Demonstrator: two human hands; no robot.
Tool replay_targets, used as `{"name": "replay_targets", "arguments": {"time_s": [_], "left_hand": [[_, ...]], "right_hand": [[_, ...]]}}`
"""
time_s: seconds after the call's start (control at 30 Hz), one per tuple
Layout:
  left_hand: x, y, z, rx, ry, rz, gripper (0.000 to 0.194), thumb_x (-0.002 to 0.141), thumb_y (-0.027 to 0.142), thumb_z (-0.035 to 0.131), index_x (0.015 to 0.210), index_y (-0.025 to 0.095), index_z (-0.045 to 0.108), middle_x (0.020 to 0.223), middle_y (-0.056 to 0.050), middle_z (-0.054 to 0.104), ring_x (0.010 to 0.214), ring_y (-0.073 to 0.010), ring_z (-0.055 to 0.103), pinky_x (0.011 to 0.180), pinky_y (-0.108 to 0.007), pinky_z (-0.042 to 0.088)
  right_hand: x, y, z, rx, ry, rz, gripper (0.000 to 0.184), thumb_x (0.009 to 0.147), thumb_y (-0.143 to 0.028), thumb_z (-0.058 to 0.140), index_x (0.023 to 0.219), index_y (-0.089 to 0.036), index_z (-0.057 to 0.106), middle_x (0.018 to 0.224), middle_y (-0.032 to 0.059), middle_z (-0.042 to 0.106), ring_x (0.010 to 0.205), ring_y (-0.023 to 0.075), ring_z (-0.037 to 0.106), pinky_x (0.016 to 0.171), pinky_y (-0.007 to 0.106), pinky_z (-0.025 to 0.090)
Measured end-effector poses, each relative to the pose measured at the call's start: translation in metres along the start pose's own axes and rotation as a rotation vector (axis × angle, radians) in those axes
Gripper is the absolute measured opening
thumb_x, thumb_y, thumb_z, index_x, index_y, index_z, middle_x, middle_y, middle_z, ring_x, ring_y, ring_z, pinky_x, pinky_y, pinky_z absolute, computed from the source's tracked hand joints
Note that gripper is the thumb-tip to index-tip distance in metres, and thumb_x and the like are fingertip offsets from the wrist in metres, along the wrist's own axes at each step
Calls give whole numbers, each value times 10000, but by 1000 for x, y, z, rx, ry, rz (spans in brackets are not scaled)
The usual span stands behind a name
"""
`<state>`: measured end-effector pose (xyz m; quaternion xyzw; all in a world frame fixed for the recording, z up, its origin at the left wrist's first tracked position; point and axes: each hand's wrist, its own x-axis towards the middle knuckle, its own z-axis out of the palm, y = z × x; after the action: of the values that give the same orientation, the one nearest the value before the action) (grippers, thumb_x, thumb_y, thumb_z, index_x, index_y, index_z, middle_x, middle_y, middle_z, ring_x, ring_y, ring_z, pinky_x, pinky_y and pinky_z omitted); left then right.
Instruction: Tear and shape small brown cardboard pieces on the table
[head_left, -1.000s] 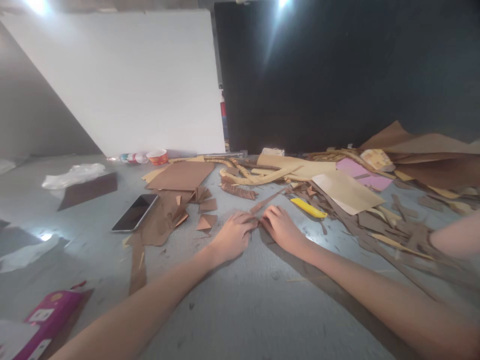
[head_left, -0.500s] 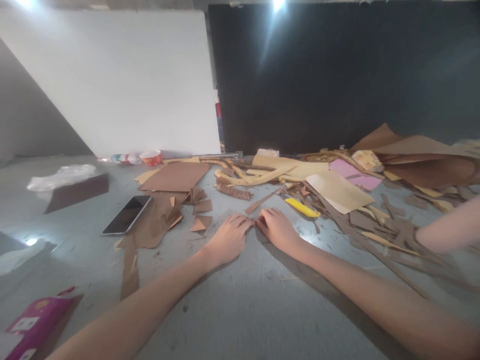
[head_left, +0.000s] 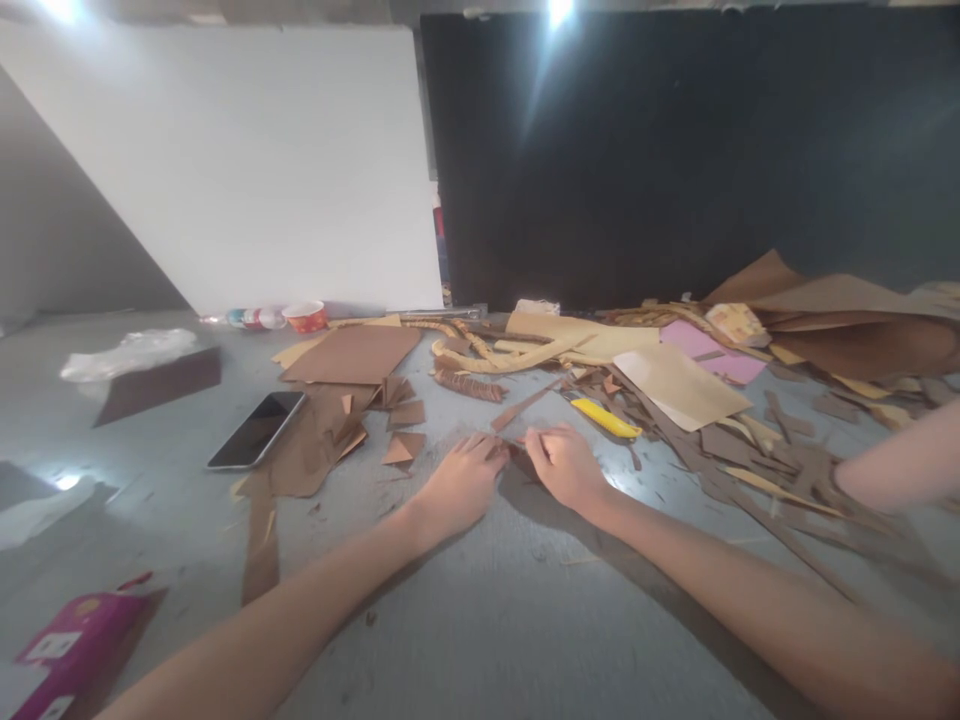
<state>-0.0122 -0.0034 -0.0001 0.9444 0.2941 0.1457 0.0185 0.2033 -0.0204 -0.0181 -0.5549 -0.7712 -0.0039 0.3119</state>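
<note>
My left hand [head_left: 466,482] rests on the grey tabletop, its fingers bent together over a small brown piece [head_left: 511,449] that is mostly hidden. Just to its right, my right hand [head_left: 564,468] is closed in a pinch close to the same piece; what its fingertips hold is too small to make out. A narrow brown strip [head_left: 525,406] lies beyond the fingertips. The yellow utility knife [head_left: 606,418] lies beside my right hand. A ridged brown piece [head_left: 469,386] lies farther back, and brown square scraps [head_left: 403,448] sit left of my left hand.
A phone [head_left: 256,430] lies at left on brown sheet material. Tan sheets [head_left: 679,388], a pink sheet [head_left: 709,350] and brown offcuts crowd the right. Another person's arm [head_left: 900,462] reaches in there. A purple packet [head_left: 79,640] is at near left; a paper cup [head_left: 305,317] stands at the back.
My right hand has turned slightly and its fingertips have moved a little to the right, away from my left hand. The left hand has hardly moved.
</note>
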Motion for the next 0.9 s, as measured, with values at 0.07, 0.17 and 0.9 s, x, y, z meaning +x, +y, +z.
{"name": "replay_targets", "arguments": {"time_s": [0.07, 0.17, 0.9], "left_hand": [[0, 0, 0, -14, 6, 3, 450, 919, 4, 463, 1296, 165, 650, 1307, -139, 665, 1240, -297, 607, 1055, -490, 552], [-1, -1, 2, -27, 19, 13, 469, 897, -7, 475, 1296, 164, 652, 1312, -142, 665, 1236, -303, 609, 1059, -502, 547], [-4, -7, 13, -100, 127, 15, 452, 953, 19, 451, 1330, 134, 672, 1380, -143, 696, 1365, -267, 605, 1186, -486, 508]], "right_hand": [[-1, 2, 3, -69, -27, -13, 582, 1104, -234, 401, 554, -215, 588, 621, 46, 702, 619, 176, 636, 866, 347, 425], [0, 4, 7, -157, -86, -46, 568, 1053, -214, 479, 492, -225, 568, 547, 51, 672, 537, 174, 579, 838, 358, 450], [7, 0, -5, 259, -89, -19, 210, 1010, -247, 588, 811, -218, 647, 799, 9, 687, 735, 173, 615, 785, 305, 460]]}}
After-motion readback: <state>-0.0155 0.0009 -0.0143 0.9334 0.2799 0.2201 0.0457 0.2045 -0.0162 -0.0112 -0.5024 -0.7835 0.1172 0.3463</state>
